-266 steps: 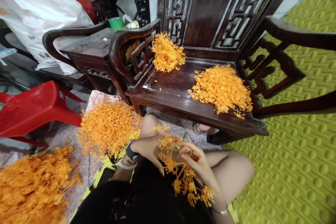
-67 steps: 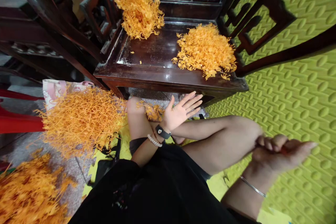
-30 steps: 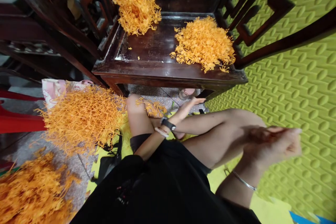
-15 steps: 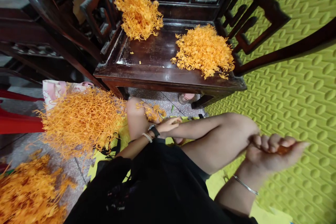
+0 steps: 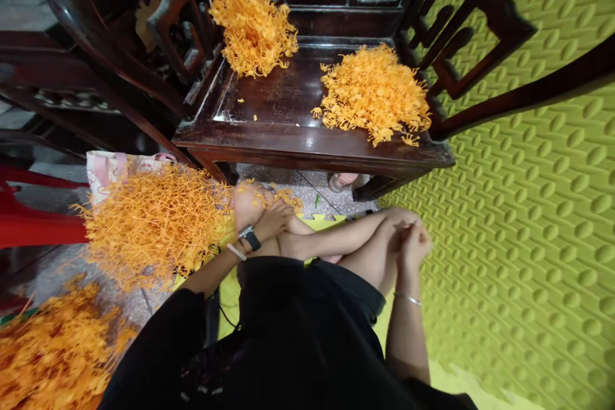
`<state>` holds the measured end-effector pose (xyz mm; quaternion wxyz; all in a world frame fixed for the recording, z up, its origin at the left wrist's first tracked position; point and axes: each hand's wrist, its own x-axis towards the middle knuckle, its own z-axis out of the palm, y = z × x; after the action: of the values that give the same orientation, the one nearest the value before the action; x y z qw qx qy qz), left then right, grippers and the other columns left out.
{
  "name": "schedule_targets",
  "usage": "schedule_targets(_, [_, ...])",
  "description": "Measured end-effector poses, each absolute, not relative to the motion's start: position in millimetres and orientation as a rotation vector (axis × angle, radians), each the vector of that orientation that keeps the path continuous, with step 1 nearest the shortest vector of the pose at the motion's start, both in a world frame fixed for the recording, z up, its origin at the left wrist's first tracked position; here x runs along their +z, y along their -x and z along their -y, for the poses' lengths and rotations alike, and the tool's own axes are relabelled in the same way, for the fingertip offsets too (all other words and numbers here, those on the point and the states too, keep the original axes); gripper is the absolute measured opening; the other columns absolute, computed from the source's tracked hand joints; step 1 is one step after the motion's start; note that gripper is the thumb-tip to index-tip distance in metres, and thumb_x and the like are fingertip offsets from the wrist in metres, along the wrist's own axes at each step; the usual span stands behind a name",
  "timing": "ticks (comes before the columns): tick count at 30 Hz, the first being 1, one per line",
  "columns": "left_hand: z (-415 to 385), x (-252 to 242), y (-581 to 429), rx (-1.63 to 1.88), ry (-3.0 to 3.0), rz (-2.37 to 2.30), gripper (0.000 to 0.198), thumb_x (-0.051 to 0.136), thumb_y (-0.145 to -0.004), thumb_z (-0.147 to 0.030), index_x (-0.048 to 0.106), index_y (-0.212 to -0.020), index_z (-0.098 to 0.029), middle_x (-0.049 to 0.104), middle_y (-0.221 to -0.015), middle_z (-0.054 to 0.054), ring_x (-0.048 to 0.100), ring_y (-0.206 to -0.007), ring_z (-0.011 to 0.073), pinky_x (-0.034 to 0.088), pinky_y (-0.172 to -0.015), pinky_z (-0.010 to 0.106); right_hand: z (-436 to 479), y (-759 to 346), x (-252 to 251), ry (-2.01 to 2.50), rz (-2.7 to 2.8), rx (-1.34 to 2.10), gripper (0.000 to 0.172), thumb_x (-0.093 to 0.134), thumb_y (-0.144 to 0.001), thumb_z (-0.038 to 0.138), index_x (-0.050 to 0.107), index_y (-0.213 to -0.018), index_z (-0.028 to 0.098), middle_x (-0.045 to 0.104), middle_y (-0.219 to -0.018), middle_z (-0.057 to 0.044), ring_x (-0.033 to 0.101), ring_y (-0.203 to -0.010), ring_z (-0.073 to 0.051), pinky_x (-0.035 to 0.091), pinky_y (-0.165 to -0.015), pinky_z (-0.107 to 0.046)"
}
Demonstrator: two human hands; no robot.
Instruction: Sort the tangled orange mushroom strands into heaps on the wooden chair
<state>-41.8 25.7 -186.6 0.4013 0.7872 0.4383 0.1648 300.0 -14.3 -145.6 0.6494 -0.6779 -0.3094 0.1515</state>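
My left hand [image 5: 273, 218] lies on my left leg by the knee, fingers loosely flat, holding nothing. It wears a dark watch and a bead bracelet. A small clump of orange plastic sprigs [image 5: 284, 196] sits just beyond it on the floor. My right hand [image 5: 414, 241] rests against my right knee with its fingers bunched together; anything inside them is hidden. A big heap of orange sprigs [image 5: 154, 221] lies on the floor to the left of my left hand.
A dark carved wooden chair [image 5: 288, 138] stands in front with two orange sprig piles, one at its back left [image 5: 252, 16] and one on the right [image 5: 375, 93]. Another pile [image 5: 52, 352] lies lower left. A red stool [image 5: 29, 227] stands left; green foam mat [image 5: 528, 205] lies right.
My right hand has drawn back from over the green mat to my right knee. My left hand, raised and spread earlier, has come down onto my left leg.
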Motion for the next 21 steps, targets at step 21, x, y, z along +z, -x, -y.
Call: schedule_targets(21, [-50,-76,67,0.922,-1.937,-1.292,0.025,0.048,-0.092,-0.028,0.068,-0.106,-0.025,0.067,-0.096,0.006,0.058,-0.092,0.0209,0.044,-0.089,0.035,-10,-239,-156,1.641,0.922,0.605,0.056,0.052,-0.077,0.071,0.046,-0.058,0.018,0.038,-0.055,0.003,0.033,-0.055,-0.011,0.030,-0.054,-0.027])
